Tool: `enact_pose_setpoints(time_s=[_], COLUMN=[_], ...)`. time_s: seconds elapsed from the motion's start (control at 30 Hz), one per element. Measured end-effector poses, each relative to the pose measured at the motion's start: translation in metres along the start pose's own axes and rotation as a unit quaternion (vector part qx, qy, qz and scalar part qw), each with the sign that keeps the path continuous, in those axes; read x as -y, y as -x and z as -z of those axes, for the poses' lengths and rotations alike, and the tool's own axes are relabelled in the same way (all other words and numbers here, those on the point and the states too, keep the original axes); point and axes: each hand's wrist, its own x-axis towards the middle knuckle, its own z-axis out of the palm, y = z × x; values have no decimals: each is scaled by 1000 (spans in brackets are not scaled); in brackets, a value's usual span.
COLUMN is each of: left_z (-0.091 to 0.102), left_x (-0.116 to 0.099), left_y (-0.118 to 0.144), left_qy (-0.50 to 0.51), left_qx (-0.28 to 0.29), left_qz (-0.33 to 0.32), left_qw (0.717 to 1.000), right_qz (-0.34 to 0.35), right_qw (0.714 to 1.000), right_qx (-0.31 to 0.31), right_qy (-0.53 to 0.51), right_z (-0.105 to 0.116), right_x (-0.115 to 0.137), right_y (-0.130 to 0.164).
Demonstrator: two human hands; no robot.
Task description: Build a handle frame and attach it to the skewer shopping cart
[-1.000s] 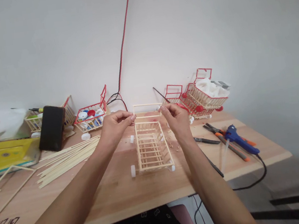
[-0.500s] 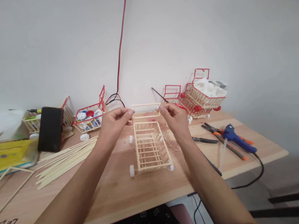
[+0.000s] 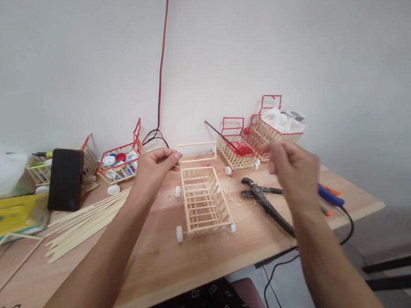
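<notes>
A small shopping cart (image 3: pixel 204 199) made of pale wooden sticks stands on the table in front of me, on white round wheels. At the top left corner of its upright handle frame (image 3: pixel 197 151), my left hand (image 3: pixel 159 165) pinches the stick between thumb and fingers. My right hand (image 3: pixel 296 167) is in the air to the right, away from the cart; its fingers are curled and blurred, and whether they hold anything does not show. Below and behind it are black-handled pliers (image 3: pixel 267 206) and a blue glue gun (image 3: pixel 330 195), partly hidden by the hand and forearm.
Loose sticks (image 3: pixel 89 225) lie left of the cart, near a black phone (image 3: pixel 65 180) and a yellow packet (image 3: pixel 5 218). Along the wall stand red-trimmed stick carts, one with bottle caps (image 3: pixel 119 160) and one with white rolls (image 3: pixel 280 121). Wood scraps are scattered right of the cart.
My right hand has let go of the right side of the handle frame and moved right, over the tools. My left hand keeps its pinch at the left corner.
</notes>
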Motion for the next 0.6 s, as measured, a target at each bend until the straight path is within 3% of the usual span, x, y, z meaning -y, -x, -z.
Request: enact_pose_setpoints(time_s=[0.07, 0.17, 0.23, 0.3, 0.43, 0.6], left_z=[0, 0, 0, -1, 0, 1], left_x=[0, 2, 2, 3, 5, 9], left_y=[0, -1, -2, -2, -2, -1], left_qy=[-2, 0, 4, 6, 2, -3], left_qx=[1, -3, -8, -9, -12, -15], left_qz=[0, 3, 4, 5, 4, -9], left_qw=[1000, 1000, 1000, 1000, 1000, 1000], right_qz=[-28, -63, -102, -134, -137, -164], right_qw=[997, 983, 955, 922, 869, 791], right_qx=[-60, -72, -39, 51, 169, 201], right_qy=[46, 154, 276, 359, 445, 554], right_z=[31, 77, 104, 123, 133, 115], right_x=[-16, -61, -98, -132, -170, -173], right_y=[3, 3, 3, 6, 16, 11])
